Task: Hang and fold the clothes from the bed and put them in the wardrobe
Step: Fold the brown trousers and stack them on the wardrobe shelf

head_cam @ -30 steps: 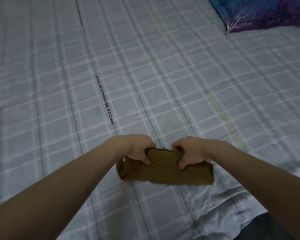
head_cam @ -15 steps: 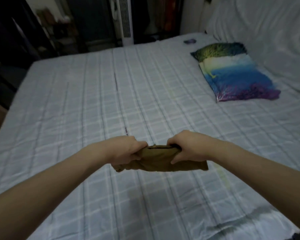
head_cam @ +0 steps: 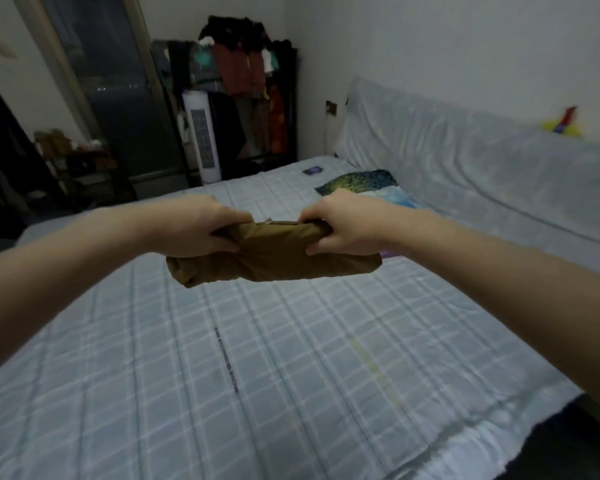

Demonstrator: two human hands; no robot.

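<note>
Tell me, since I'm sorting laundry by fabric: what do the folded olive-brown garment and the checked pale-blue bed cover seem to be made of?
The folded olive-brown garment, gripped by the left hand and right hand, looks like a matte woven cloth, perhaps cotton twill: it creases softly without shine. The checked pale-blue bed cover looks like a thin, matte woven cotton or blend, going by its flat grid and fine wrinkles. Neither fibre is certain.

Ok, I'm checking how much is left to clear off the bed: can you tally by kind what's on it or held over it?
Folded brown garment, held above the bed by the left hand and right hand: 1
Colourful pillow: 1
Small dark flat object, too blurred to identify: 1
Total: 3
</note>
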